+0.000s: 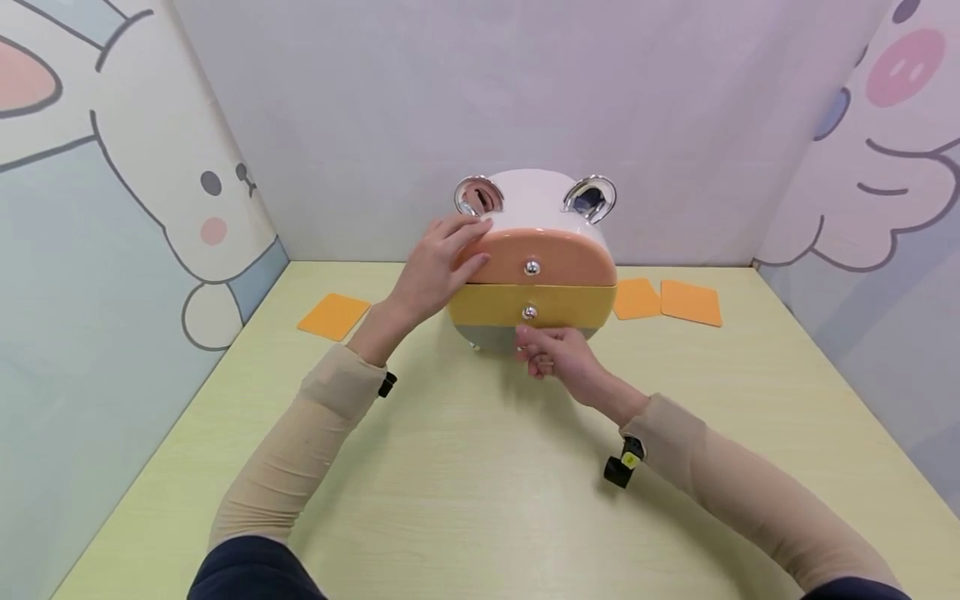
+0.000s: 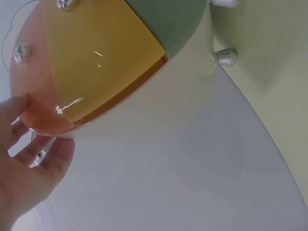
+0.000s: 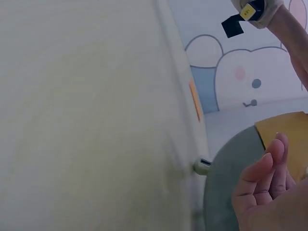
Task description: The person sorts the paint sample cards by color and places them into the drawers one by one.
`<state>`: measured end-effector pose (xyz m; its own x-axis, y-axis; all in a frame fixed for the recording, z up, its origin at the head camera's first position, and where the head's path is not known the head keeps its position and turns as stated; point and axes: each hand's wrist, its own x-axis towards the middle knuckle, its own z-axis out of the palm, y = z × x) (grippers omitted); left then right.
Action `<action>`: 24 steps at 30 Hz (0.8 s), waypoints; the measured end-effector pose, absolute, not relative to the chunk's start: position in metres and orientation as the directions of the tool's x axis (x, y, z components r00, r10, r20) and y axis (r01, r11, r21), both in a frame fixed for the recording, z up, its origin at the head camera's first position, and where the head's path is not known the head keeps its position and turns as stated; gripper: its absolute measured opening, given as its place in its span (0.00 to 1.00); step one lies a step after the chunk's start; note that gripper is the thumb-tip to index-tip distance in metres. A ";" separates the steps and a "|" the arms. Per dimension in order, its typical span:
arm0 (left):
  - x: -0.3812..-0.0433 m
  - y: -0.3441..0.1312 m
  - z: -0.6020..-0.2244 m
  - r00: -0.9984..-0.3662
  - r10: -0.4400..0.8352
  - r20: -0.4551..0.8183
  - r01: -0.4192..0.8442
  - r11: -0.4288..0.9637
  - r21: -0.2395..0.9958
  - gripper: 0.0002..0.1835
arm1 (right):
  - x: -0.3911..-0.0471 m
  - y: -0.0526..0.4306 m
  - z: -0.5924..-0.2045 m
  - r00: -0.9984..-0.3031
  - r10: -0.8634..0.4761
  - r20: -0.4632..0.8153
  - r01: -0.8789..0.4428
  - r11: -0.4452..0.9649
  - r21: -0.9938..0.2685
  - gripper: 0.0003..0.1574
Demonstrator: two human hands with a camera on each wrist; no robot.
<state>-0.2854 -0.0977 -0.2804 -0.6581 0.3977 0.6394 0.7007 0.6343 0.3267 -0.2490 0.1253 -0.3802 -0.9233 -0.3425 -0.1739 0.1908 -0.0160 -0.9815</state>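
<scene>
A small rounded drawer box [image 1: 536,200] with a white shell and two shiny silver ears stands at the back of the table. Its front has an orange top drawer [image 1: 570,258], a yellow middle drawer [image 1: 570,307] and a grey-green bottom drawer [image 1: 487,336], with silver knobs. The yellow drawer juts slightly from the shell in the left wrist view. My left hand [image 1: 438,267] grips the box's upper left side, thumb on the orange front, fingers over the shell. Low at the front, my right hand [image 1: 566,358] pinches the bottom drawer's knob, which its fingers mostly hide.
An orange square card [image 1: 333,317] lies left of the box. Two more orange cards [image 1: 690,302] lie to its right, side by side. Pale walls with cartoon animals enclose the table [image 1: 450,483] at the back and sides. Short silver feet [image 2: 226,57] hold up the box.
</scene>
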 end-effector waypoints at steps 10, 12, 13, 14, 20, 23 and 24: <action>-0.286 -0.097 -0.283 -0.637 0.395 0.662 0.714 0.625 0.314 0.23 | -0.250 0.119 -0.409 -0.840 -0.365 -0.400 0.423 0.019 -0.906 0.36; -0.287 -0.097 -0.284 -0.637 0.395 0.662 0.715 0.624 0.316 0.23 | -0.252 0.117 -0.411 -0.855 -0.344 -0.389 0.421 -0.022 -0.907 0.31; -0.287 -0.097 -0.284 -0.638 0.395 0.661 0.714 0.624 0.316 0.23 | -0.253 0.117 -0.412 -0.865 -0.335 -0.374 0.409 -0.038 -0.912 0.29; -0.287 -0.097 -0.284 -0.639 0.395 0.660 0.714 0.625 0.317 0.23 | -0.253 0.116 -0.412 -0.876 -0.319 -0.362 0.398 -0.054 -0.916 0.27; -0.288 -0.097 -0.284 -0.643 0.395 0.656 0.711 0.625 0.322 0.23 | -0.254 0.110 -0.416 -0.940 -0.200 -0.278 0.291 -0.038 -0.956 0.26; -0.288 -0.097 -0.283 -0.649 0.394 0.651 0.708 0.626 0.328 0.23 | -0.255 0.108 -0.419 -0.953 -0.169 -0.254 0.259 -0.014 -0.966 0.26; -0.288 -0.097 -0.284 -0.650 0.393 0.650 0.707 0.625 0.329 0.23 | -0.255 0.108 -0.419 -0.954 -0.165 -0.251 0.256 -0.011 -0.967 0.26</action>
